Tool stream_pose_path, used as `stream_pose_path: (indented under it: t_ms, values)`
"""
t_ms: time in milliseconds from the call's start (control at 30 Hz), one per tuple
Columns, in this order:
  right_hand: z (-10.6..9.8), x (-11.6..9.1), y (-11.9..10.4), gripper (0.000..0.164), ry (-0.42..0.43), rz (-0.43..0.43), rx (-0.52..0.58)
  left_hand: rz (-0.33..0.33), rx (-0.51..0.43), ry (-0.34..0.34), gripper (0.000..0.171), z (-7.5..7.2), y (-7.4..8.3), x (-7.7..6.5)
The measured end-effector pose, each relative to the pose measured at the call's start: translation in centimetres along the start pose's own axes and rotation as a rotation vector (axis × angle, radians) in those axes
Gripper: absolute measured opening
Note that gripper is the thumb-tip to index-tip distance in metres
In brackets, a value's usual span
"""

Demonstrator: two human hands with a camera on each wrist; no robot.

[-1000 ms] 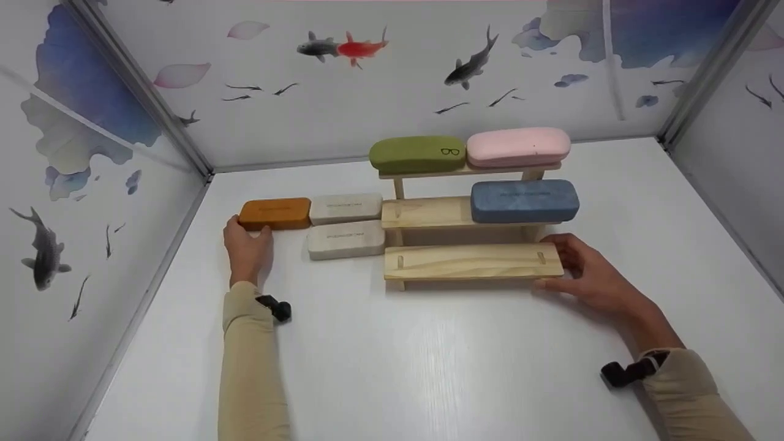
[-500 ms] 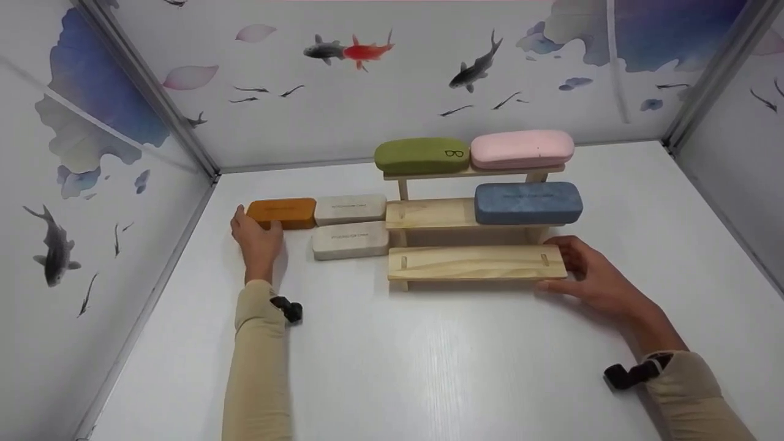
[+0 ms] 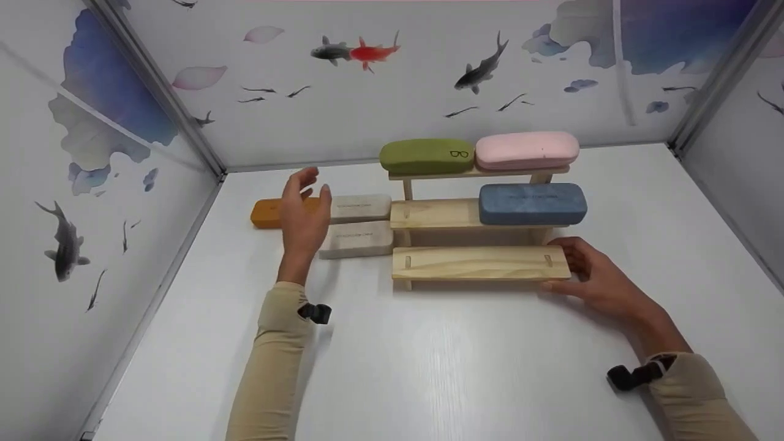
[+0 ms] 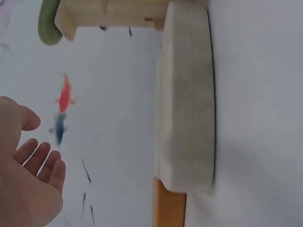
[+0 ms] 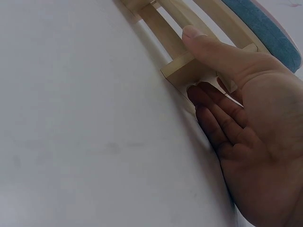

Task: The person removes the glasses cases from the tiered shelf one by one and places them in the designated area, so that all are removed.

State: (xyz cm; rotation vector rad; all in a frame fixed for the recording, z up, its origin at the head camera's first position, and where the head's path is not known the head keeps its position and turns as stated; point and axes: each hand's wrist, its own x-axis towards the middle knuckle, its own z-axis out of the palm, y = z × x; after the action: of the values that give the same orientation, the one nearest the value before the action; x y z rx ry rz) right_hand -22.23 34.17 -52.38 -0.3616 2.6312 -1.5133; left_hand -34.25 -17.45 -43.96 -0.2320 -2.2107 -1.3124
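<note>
My left hand point(image 3: 304, 223), fingers spread and loosely bent, hovers over the cases at the left and partly covers the orange glasses case point(image 3: 264, 214). Beside that case lie two off-white cases, one at the back point(image 3: 362, 207) and one in front point(image 3: 358, 240), reaching the left end of the three-tier wooden rack point(image 3: 481, 263). In the left wrist view an off-white case point(image 4: 187, 104) is close by, with nothing in the palm. At the rack's right end, my right hand point(image 3: 603, 278) grips the lowest tier, thumb in front and fingers behind.
On the top tier sit a green case point(image 3: 422, 157) with a glasses print and a pink case point(image 3: 527, 150). A blue case point(image 3: 533, 204) lies on the right of the middle tier. White printed panels point(image 3: 343, 122) stand around the white table point(image 3: 459, 367).
My left hand has let go of the orange case, lifted, and moved right over the cases. My right hand stays at the rack's end. The whole view shifts slightly.
</note>
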Motion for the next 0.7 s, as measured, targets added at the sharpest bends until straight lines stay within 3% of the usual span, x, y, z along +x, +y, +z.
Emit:
stream_pose_path:
  t_ms: [133,467,700]
  values:
    - [0.0,0.0,0.1,0.075,-0.005,-0.015,0.003,0.093,-0.028,-0.038,0.038,1.2,2.5,-0.7]
    - [-0.1,0.1,0.2,0.075,0.006,-0.019,-0.016,0.212,-0.13,-0.152,0.036,4.6,7.2,-2.4]
    - [0.0,0.1,0.1,0.075,0.008,0.003,-0.038,0.264,-0.143,-0.384,0.046,7.0,9.0,-3.9]
